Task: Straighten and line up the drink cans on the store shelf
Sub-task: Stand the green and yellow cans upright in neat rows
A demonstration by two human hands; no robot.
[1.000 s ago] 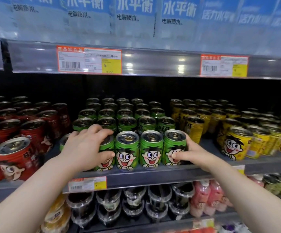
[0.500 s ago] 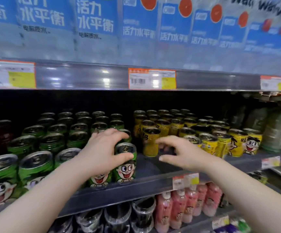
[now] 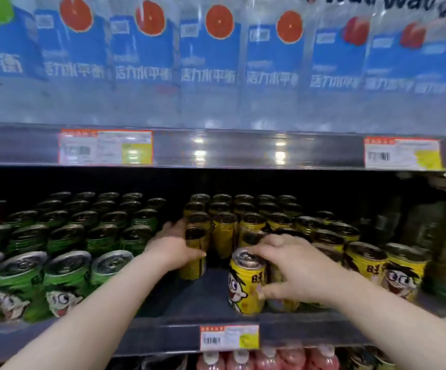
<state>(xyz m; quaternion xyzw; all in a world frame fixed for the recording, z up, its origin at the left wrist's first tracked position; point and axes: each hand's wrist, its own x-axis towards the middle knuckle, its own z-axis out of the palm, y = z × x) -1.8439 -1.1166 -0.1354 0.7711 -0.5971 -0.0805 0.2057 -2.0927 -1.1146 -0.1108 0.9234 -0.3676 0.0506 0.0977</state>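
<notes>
Shifted right from green cans (image 3: 64, 279) to yellow: left hand (image 3: 175, 247) clamped on 1 yellow can (image 3: 193, 256), right hand (image 3: 293, 268) gripping the near can (image 3: 245, 284) (front row unfinished).

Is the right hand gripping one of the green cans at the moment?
No, the right hand grips a yellow can; the green cans sit further left.

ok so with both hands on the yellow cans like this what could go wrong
1. The right hand grips a yellow cartoon-face can close to the grey shelf's front edge; a hard pull could tip it off.
2. The left hand holds a yellow can turned label-away amid tightly packed yellow cans; dragging it could knock its neighbours.
3. The left forearm passes close by the green cartoon-face cans and might nudge them.
</notes>
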